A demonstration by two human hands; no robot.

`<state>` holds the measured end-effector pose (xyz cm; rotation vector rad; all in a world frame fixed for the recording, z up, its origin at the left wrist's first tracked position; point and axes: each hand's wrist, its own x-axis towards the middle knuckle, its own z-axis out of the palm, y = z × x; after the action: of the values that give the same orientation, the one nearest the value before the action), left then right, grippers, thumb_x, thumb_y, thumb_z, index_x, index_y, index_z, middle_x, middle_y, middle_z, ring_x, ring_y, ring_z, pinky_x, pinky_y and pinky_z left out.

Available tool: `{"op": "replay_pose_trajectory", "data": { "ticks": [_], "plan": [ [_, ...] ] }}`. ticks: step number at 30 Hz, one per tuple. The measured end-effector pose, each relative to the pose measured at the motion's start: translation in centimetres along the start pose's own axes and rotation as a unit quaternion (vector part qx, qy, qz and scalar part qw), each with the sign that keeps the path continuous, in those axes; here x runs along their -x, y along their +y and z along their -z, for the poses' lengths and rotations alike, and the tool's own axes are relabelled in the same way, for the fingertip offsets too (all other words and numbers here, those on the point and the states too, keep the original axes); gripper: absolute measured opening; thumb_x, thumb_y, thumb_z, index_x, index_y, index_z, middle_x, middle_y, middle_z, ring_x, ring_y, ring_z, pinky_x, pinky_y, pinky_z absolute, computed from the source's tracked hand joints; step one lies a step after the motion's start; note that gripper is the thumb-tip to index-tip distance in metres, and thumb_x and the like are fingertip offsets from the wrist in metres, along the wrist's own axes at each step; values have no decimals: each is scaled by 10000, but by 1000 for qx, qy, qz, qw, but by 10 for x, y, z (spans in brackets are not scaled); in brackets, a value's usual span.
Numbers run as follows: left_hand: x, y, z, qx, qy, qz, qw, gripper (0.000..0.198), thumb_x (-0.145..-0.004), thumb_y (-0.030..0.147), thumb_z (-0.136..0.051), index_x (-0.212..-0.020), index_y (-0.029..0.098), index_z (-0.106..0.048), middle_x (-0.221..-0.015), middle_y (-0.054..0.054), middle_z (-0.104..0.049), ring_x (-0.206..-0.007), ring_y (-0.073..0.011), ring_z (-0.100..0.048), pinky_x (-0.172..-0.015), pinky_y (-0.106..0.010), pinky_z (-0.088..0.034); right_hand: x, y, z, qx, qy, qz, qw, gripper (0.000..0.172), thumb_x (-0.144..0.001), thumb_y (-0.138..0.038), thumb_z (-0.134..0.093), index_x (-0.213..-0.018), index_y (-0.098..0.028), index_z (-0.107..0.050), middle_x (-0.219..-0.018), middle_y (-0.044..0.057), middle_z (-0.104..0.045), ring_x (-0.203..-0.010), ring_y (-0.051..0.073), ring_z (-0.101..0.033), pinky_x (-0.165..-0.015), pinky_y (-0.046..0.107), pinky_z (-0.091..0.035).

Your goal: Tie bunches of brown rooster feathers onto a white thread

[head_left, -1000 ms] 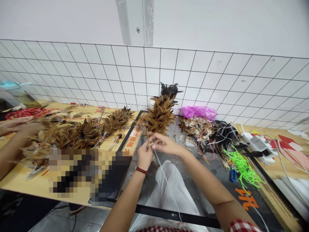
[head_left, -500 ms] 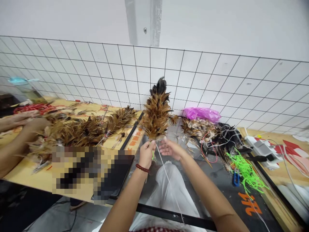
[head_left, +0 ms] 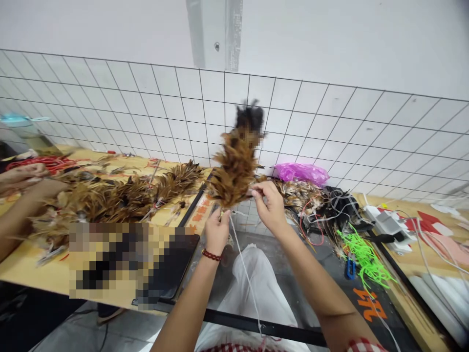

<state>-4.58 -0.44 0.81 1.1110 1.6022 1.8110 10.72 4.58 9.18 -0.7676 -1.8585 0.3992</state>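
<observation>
A feather duster (head_left: pixel 234 168) with brown feathers and a black tip stands upright in front of me, slightly tilted and blurred. My left hand (head_left: pixel 217 232), with a dark red bead bracelet at its wrist, is closed around the duster's lower end, just under the feathers. From there a white string (head_left: pixel 244 264) runs taut down toward my lap. My right hand (head_left: pixel 270 205) is at the duster's lower right edge, thumb and forefinger pinched against the feathers. What sits between those fingertips is too small to make out.
At the left, a co-worker's hands (head_left: pixel 27 181) are beside brown feather dusters (head_left: pixel 113 195) on a wooden table. To the right lie loose feathers (head_left: pixel 296 193), a pink plastic bag (head_left: pixel 302 173), bright green string (head_left: pixel 366 256), blue snips (head_left: pixel 351 268) and a white power strip (head_left: pixel 390 230).
My right hand has gone from open fingers by the string to a pinch higher up at the feathers' right edge. The duster has turned, its tip shifting right and up.
</observation>
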Motion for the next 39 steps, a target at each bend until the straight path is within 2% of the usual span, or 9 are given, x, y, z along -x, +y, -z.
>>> {"op": "replay_pose_trajectory", "data": {
  "ticks": [5,9,14,19,25,29,34,36,39],
  "plan": [
    [20,4,-19,-143,-47,-114,982,269,-828,234,-493,-1019,157,-666,-844,-73,-692,-784,-188,-621,-728,-281,-457,-24,-10,11,152,18,87,984,356,-801,-261,-581,-1153,-212,-605,-1247,131,-495,-1109,257,-499,-958,427,-409],
    [16,-9,-17,-254,-29,-151,955,307,-844,207,-460,-1073,132,-649,-866,-115,-693,-825,-226,-638,-740,-321,-471,-23,4,28,77,-77,80,991,183,-808,-213,-555,-928,-212,-692,-943,69,-630,-860,179,-597,-783,318,-491],
    [14,-14,-11,-344,-39,-151,926,364,-860,186,-423,-1167,124,-608,-934,-125,-685,-864,-232,-637,-722,-312,-475,-13,27,37,-3,166,-31,986,188,-826,-285,-540,-935,-189,-660,-870,59,-651,-779,164,-599,-726,309,-492],
    [21,-3,-11,-454,-48,-160,875,412,-856,169,-421,-1239,150,-572,-942,-113,-662,-792,-208,-628,-637,-282,-456,-3,43,11,19,0,-51,998,148,-730,-290,-626,-831,-194,-675,-817,44,-662,-749,169,-602,-736,304,-483],
    [27,-1,-13,-523,-82,-182,829,455,-865,174,-403,-1299,207,-536,-940,-92,-631,-708,-169,-602,-586,-261,-431,-16,28,12,54,137,-102,984,288,-817,-396,-526,-953,-168,-636,-750,30,-632,-651,137,-560,-625,254,-446],
    [27,-5,-11,-492,-82,-165,851,447,-855,186,-423,-1283,197,-553,-940,-106,-633,-700,-175,-597,-596,-266,-436,-41,28,31,201,28,-88,975,232,-752,-373,-607,-911,-215,-665,-746,36,-653,-715,177,-577,-673,286,-422],
    [18,-11,-9,-280,-66,-118,950,350,-832,202,-466,-1131,178,-648,-876,-99,-670,-754,-195,-604,-672,-281,-450,-46,65,59,140,223,-173,949,269,-821,-367,-495,-893,-158,-649,-787,67,-653,-718,179,-571,-713,318,-438],
    [13,-10,-12,-140,-63,-71,986,286,-816,236,-510,-1042,181,-677,-806,-64,-674,-735,-180,-592,-683,-271,-449,-27,67,45,20,163,-181,970,309,-792,-404,-547,-948,-148,-623,-820,62,-646,-717,166,-566,-695,306,-454],
    [6,-5,-18,28,-46,27,998,196,-769,278,-581,-875,158,-693,-659,-11,-623,-636,-138,-539,-621,-232,-426,18,48,3,-171,-67,-232,955,414,-717,-444,-661,-1035,-187,-591,-942,59,-645,-781,152,-587,-671,273,-471]
  ]
}}
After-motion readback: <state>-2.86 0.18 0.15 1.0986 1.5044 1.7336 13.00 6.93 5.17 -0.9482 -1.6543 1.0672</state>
